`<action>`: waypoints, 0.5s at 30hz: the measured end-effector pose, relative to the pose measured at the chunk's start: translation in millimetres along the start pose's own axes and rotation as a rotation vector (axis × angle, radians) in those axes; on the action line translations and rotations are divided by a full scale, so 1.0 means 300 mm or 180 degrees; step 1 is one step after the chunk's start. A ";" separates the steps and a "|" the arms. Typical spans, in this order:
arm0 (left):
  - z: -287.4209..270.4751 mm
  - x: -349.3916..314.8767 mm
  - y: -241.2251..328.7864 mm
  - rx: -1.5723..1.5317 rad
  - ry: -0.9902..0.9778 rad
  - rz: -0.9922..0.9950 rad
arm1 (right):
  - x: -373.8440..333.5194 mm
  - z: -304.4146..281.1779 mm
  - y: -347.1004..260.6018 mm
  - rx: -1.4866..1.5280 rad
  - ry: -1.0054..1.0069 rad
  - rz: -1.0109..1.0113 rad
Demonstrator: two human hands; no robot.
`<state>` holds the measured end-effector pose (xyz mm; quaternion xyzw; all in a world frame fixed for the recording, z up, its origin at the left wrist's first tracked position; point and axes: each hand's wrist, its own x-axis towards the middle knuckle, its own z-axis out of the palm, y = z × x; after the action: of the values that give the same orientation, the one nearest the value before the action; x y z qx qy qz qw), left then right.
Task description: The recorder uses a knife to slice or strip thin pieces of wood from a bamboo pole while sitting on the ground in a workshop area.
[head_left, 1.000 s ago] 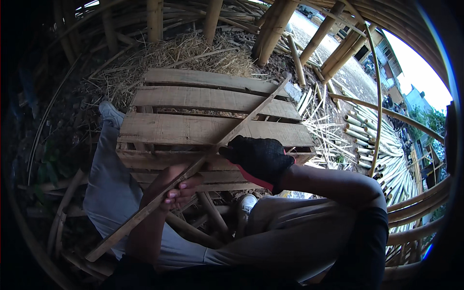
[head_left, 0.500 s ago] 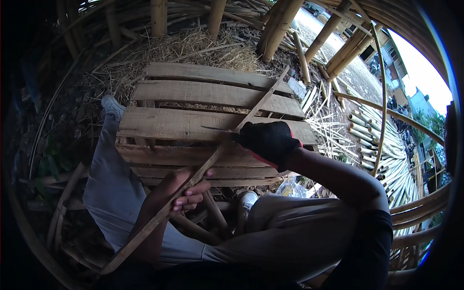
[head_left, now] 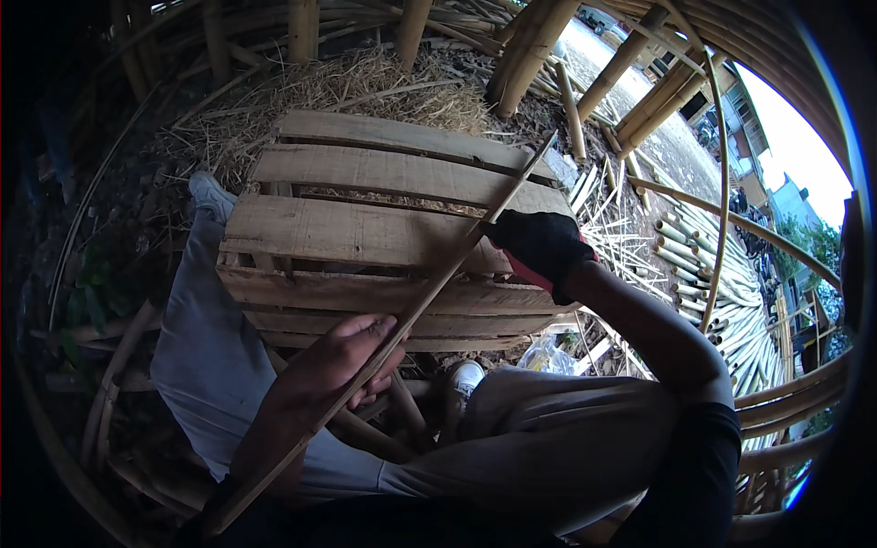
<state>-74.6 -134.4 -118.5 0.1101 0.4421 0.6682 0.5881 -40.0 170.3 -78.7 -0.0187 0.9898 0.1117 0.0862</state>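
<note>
A long split bamboo strip (head_left: 446, 274) slants from my lap, lower left, up across a slatted wooden platform (head_left: 338, 224). My bare left hand (head_left: 356, 352) is closed around it at the platform's near edge, thumb along the top. Farther up the strip is my right hand (head_left: 539, 245), in a black and red glove, its fingers closed against the bamboo. A thin knife blade stuck out of this fist half a second ago; now the glove and strip hide it. The strip's far tip rises past the glove, above the platform's right side.
Straw (head_left: 365, 91) lies behind the platform, near upright bamboo posts (head_left: 530, 59). Cut bamboo poles (head_left: 722, 274) are piled at the right, beside pale split slivers (head_left: 607, 219). A clear plastic bag (head_left: 550, 354) lies by my shoe (head_left: 467, 376).
My right hand has moved up and right along the strip, and the blade no longer shows. The strip has rolled to a narrower side. My left hand keeps hold, its fingers slightly shifted.
</note>
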 end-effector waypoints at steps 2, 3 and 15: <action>-0.004 0.001 -0.003 0.0015 0.0010 -0.0018 | -0.061 -0.024 -0.100 0.0171 0.0094 -0.0287; -0.008 -0.001 0.003 0.0042 -0.0093 0.0003 | -0.078 -0.049 -0.150 0.0465 -0.0239 -0.0170; -0.027 -0.004 -0.026 -0.0690 -0.0630 0.0133 | -0.098 -0.107 -0.237 0.0765 -0.0006 -0.0672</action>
<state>-74.3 -139.9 -128.4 0.1204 0.3048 0.7100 0.6233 -12.3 94.4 -58.3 -0.1122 0.9885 -0.0172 0.1000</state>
